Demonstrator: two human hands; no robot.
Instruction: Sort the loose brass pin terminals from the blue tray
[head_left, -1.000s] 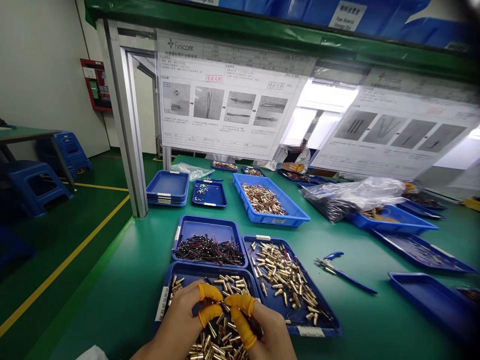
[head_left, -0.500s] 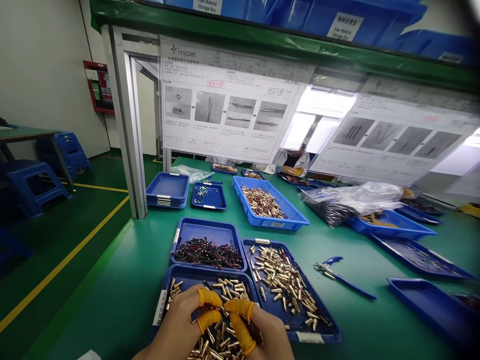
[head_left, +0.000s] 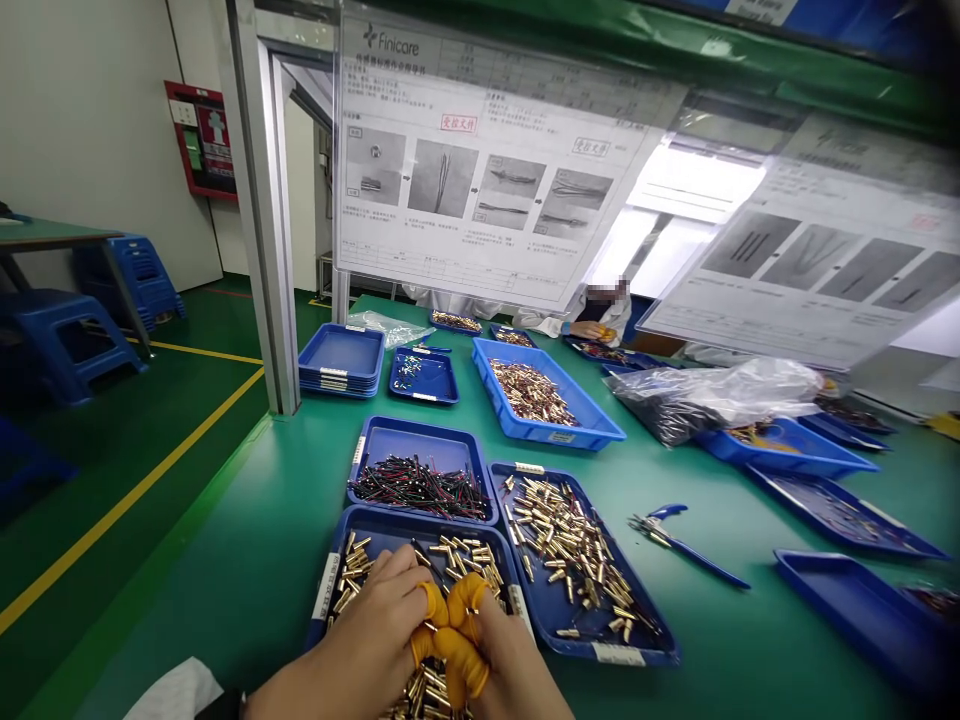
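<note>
My left hand [head_left: 390,615] and my right hand [head_left: 495,640] meet over the nearest blue tray [head_left: 324,580], which holds many small brass tubes [head_left: 469,560]. Yellow finger cots cover the pinching fingers of both hands, and the fingertips press close together. A glint of metal shows between them, apparently a small brass tube [head_left: 432,627]; the fingers hide most of it. Just beyond lies a tray of short black and red wires [head_left: 420,487]. On the right is a tray of brass tubes [head_left: 559,530], some with dark wires attached.
Blue-handled cutters [head_left: 686,545] lie right of the trays. Farther back stand a light blue bin [head_left: 581,438] of brass parts, a small tray [head_left: 424,378] and stacked trays [head_left: 341,355]. Instruction sheets [head_left: 487,180] hang above. Another person's hand [head_left: 592,330] is at work across the table.
The view has tilted down slightly. My hands have drawn closer, with fingertips now bunched together, and my left hand's back has turned more upward. More of my left sleeve shows.
</note>
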